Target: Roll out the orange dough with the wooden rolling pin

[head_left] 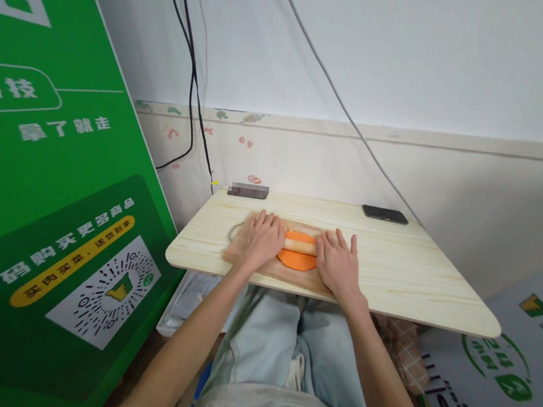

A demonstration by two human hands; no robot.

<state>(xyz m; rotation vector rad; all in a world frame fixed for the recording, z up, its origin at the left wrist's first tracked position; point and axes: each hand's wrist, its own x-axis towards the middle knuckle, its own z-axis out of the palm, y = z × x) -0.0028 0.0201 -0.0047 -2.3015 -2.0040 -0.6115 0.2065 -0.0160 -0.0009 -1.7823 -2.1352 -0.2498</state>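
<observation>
A pale wooden rolling pin lies crosswise over a flattened sheet of orange dough-like material. My left hand is closed over the pin's left end, its fingers pointing away from me. Over the right end rests my right hand, which also holds the pin down. Both ends of the pin are hidden beneath my hands. Under the orange sheet is a wooden board with a metal loop handle on its left side.
The board lies on a light wood-grain table. A black phone is at the back right, and a dark, partly blurred object at the back left. Cables hang along the wall. A green printed panel stands close on the left.
</observation>
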